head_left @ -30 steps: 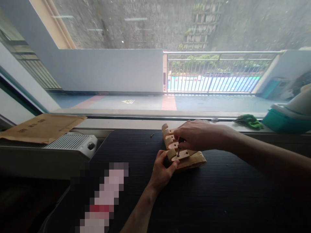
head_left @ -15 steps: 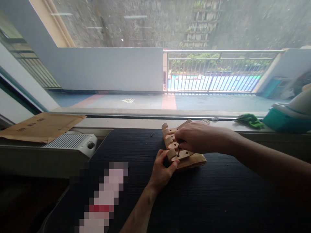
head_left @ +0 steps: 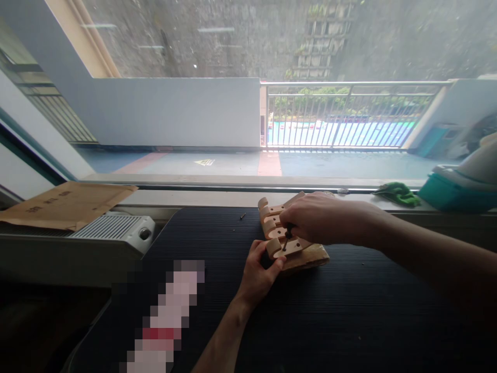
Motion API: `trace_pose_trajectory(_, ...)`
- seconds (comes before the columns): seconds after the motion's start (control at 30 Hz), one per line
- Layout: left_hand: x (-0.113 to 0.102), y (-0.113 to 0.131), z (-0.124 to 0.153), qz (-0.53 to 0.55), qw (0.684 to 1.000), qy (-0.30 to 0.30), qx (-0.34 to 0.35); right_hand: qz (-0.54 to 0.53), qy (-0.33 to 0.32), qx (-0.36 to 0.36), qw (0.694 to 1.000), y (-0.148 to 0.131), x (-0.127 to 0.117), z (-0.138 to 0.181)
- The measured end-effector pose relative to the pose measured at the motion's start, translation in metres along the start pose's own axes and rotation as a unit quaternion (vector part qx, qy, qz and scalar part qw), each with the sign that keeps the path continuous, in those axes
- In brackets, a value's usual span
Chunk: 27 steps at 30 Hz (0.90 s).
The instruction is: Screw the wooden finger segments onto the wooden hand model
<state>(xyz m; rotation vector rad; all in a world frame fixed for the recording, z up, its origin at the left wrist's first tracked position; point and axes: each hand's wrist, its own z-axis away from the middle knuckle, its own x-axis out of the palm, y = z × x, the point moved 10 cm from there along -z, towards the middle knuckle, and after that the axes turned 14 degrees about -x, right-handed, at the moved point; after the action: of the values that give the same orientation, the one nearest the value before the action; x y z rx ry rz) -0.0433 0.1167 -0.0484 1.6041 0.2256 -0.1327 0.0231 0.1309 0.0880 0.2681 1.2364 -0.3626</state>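
Note:
A pale wooden piece with several curved hooks [head_left: 274, 231] and drilled holes lies on the dark table, partly on a yellowish-brown block [head_left: 310, 257]. My left hand [head_left: 259, 269] grips its near end, thumb on the front and fingers round the nearest hook. My right hand [head_left: 316, 220] is closed over a screwdriver [head_left: 288, 234] with a dark handle. The shaft points down at a hole by the nearest hook; whether a screw sits under the tip I cannot tell. A small screw [head_left: 243, 216] lies on the table to the left of the hooks.
A brown envelope [head_left: 66, 203] rests on a white radiator [head_left: 120, 228] at left. Along the windowsill are a green cloth [head_left: 396, 194] and a teal container [head_left: 458, 190]. A pixelated pinkish strip [head_left: 176, 300] covers part of the table [head_left: 334, 316].
My right hand has turned slightly about the screwdriver, and more of the dark handle shows below the fingers. My left hand and the wooden piece stay in place.

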Motion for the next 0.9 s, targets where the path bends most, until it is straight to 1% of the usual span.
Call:
trace_pose_trajectory(0.27,0.001,-0.004,0.0,-0.008,1.0,-0.006,-0.004,-0.028,0.024,-0.006,0.999,-0.006,0.0,-0.007)
trace_pose_trajectory(0.4,0.001,-0.002,0.0,-0.01,1.0,-0.003,0.005,0.007,0.043,0.013,0.999,-0.001,-0.002,-0.008)
trace_pose_trajectory(0.53,0.001,0.0,0.0,-0.011,1.0,0.006,0.013,0.023,0.022,0.031,0.999,0.009,0.002,-0.002)
trace_pose_trajectory(0.73,0.001,0.0,0.002,-0.015,1.0,0.002,0.01,0.009,0.027,0.002,1.0,0.006,0.001,0.0)
trace_pose_trajectory(0.9,0.001,0.0,0.001,-0.016,1.0,0.004,0.006,0.007,0.032,-0.002,0.999,0.004,0.004,-0.005)
